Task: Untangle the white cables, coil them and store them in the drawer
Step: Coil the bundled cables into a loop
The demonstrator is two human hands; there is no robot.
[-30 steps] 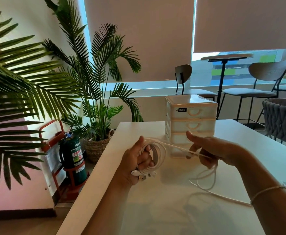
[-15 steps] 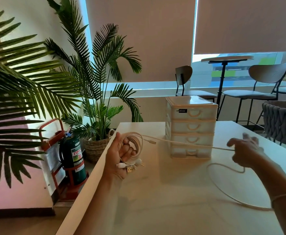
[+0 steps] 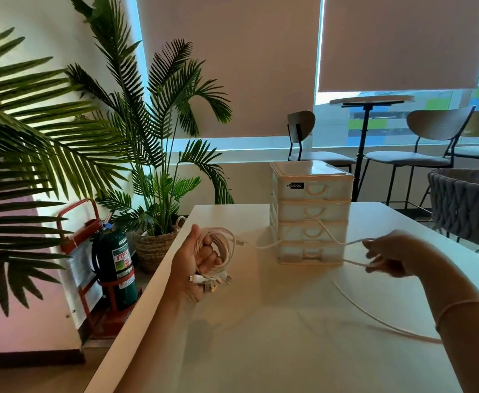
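Head view: our left hand (image 3: 195,259) has fingers curled round the coiled white cables (image 3: 218,248), plugs dangling just below the fingers; our right hand (image 3: 388,258) pinches the loose cable strand (image 3: 298,241) stretched between both hands; drawer unit (image 3: 312,211) beyond the fingers, drawers closed

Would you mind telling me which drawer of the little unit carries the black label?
The top drawer of the four: its black label sits left of the handle, while the three drawers below have plain fronts.
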